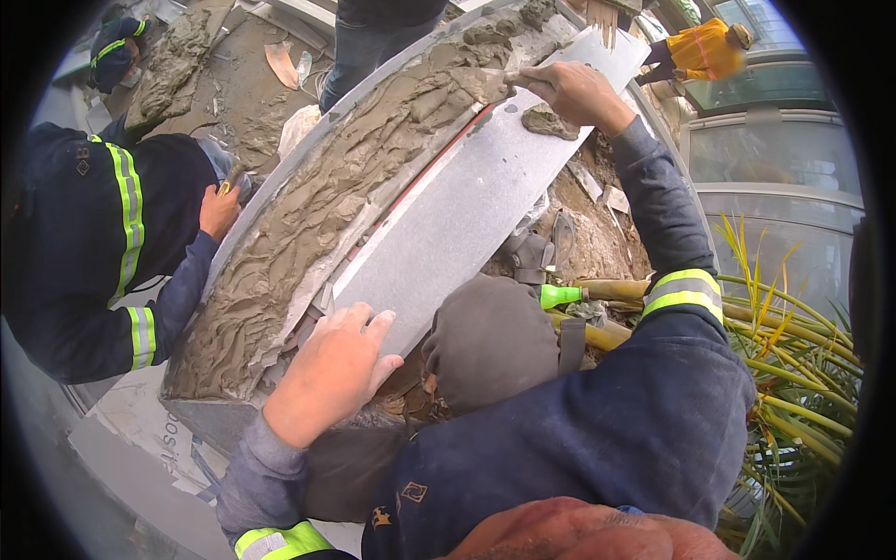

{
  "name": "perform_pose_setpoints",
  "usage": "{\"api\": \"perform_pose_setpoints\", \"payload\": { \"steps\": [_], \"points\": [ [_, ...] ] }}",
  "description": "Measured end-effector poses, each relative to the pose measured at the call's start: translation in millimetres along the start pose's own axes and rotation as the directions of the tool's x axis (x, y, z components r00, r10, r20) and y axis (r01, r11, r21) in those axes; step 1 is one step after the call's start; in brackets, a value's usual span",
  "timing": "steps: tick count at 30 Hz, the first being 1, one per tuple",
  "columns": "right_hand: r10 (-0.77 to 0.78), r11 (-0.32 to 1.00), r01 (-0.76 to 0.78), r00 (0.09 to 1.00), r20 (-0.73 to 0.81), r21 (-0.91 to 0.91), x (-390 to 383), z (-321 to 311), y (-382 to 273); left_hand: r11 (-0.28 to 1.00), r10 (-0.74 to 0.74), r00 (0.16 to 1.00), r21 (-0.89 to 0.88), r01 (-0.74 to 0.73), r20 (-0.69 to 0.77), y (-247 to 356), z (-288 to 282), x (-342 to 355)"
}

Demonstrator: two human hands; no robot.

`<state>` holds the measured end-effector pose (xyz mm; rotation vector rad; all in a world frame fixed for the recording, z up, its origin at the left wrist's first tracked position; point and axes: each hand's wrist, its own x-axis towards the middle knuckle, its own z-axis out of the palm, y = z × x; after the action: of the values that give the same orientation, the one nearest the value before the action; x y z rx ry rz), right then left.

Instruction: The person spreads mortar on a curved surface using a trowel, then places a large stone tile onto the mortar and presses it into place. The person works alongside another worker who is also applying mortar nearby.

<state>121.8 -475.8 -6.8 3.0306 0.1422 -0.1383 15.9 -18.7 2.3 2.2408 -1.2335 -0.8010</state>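
A long grey stone slab [439,243] lies slantwise in front of me, beside a raised bed of wet mortar [308,224] on its left. My left hand [331,369] is at the slab's near end, palm down, its fingers stretched and holding nothing. Toward the far end, my right hand [574,93] is closed, fingertips reaching to the mortar's edge. What it pinches, if anything, is too small to make out. Just below that hand a lump of mortar [549,121] sits on the slab. A thin red strip [439,161] runs between slab and mortar.
To the left, a co-worker in a dark jacket [93,215] holds a yellow-handled tool [224,188]. Another person in a yellow jacket [705,51] stands far right. Leafy plants [793,401] grow at right. Near my knee lies a bright green bottle-like object [560,296].
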Motion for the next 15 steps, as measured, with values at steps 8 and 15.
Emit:
{"api": "perform_pose_setpoints", "payload": {
  "steps": [8, 15],
  "points": [
    [0.107, 0.982, -0.131, 0.98, -0.168, -0.137, 69, 75, 81, 0.996, -0.087, 0.991, -0.02, 0.089, 0.1, -7, 13, 21],
    [0.191, 0.962, -0.191, 0.981, -0.019, -0.197, 87, 92, 108, 0.986, -0.159, 0.986, -0.049, 0.162, 0.057, -15, 11, 18]
  ]
}}
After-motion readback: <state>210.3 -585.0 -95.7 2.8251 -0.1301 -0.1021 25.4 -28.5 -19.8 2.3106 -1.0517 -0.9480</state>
